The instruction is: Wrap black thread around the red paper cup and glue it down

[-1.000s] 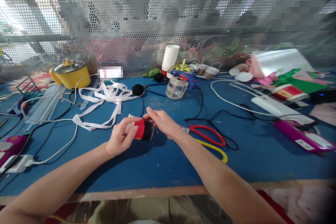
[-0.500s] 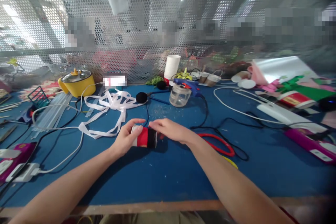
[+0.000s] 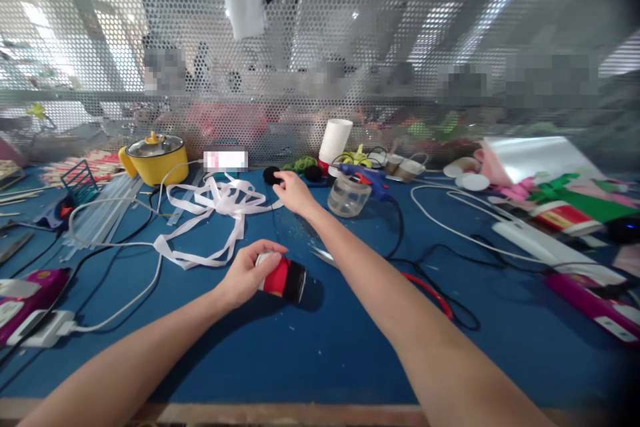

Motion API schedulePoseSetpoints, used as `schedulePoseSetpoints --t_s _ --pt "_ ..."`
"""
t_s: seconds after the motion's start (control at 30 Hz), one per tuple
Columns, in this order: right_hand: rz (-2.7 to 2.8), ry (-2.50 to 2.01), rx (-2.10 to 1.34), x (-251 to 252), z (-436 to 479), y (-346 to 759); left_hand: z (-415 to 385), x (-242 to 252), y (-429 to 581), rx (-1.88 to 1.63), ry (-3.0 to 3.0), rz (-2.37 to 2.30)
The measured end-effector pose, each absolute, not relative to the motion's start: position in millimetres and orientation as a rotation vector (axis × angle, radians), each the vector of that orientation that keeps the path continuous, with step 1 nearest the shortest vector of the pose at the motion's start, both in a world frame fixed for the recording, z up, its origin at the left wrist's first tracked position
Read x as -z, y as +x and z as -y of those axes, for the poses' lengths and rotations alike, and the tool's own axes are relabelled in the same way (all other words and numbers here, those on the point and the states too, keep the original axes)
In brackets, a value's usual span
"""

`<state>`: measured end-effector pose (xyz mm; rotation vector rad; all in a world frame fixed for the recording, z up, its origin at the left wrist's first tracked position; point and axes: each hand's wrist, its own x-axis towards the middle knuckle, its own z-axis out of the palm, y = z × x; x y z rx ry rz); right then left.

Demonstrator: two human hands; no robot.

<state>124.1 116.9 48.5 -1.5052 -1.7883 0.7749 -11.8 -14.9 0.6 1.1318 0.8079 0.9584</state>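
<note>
My left hand [image 3: 249, 272] is wrapped round a small cup [image 3: 284, 278] that is red, white and black and lies on its side on the blue table [image 3: 350, 360]. My right hand [image 3: 293, 191] is stretched far forward, its fingers touching a black pompom [image 3: 271, 175] near the back of the table. A second black pompom [image 3: 313, 173] lies just to its right. A tangle of white ribbon [image 3: 215, 203] lies left of the right hand. Red-handled scissors [image 3: 425, 287] show from under my right forearm.
A clear jar [image 3: 349, 195] and a blue glue gun [image 3: 363, 175] stand right of the pompoms, with a stack of white cups [image 3: 335, 141] behind. A yellow pot [image 3: 156, 158] sits back left. Cables, a power strip [image 3: 540, 243], purple tools and craft sheets lie around. A perforated metal screen closes the back.
My right hand has left the cup and reached forward to the black pompom. My left hand still holds the cup, and the view has tilted upward.
</note>
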Motion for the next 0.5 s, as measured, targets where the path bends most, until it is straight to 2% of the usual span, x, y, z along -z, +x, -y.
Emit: schedulePoseSetpoints --t_s 0.13,0.33,0.5 --pt "1.644 -1.539 -0.923 -35.8 -95.7 136.1 16.2 0.3 -11.0 -0.945 1.127 -0.802" --pt "1.373 -1.419 -1.399 -23.4 -54.0 136.4 18.7 2.1 -10.9 -0.95 1.218 -0.81" --pt "1.218 -1.276 -1.508 -27.9 -33.4 134.8 15.8 6.2 -9.8 -0.956 1.308 -0.813"
